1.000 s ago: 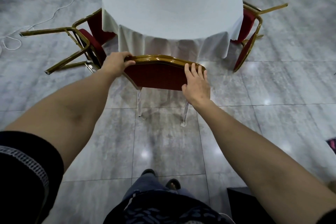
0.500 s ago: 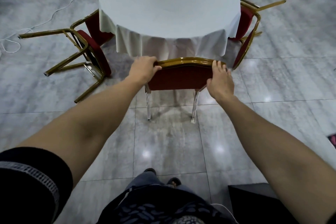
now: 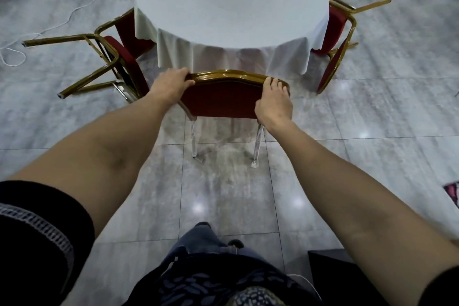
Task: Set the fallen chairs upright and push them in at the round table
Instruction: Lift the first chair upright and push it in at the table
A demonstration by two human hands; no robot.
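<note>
A red chair with a gold frame [image 3: 223,99] stands upright at the near side of the round table [image 3: 231,5], its backrest close to the hanging white cloth. My left hand [image 3: 171,84] grips the backrest's top left corner. My right hand [image 3: 274,102] holds its right edge. Another red and gold chair [image 3: 116,57] lies on its side left of the table, legs pointing left. A third chair [image 3: 340,40] lies tipped over at the table's right side.
White cables [image 3: 62,20] trail over the grey tiled floor at the far left. A dark box [image 3: 330,271] sits at my lower right, and a patterned item [image 3: 453,194] shows at the right edge. My feet are near the bottom centre.
The upright chair has slid to the right and toward the table, with both hands on its backrest; it now stands squarely in front of the cloth.
</note>
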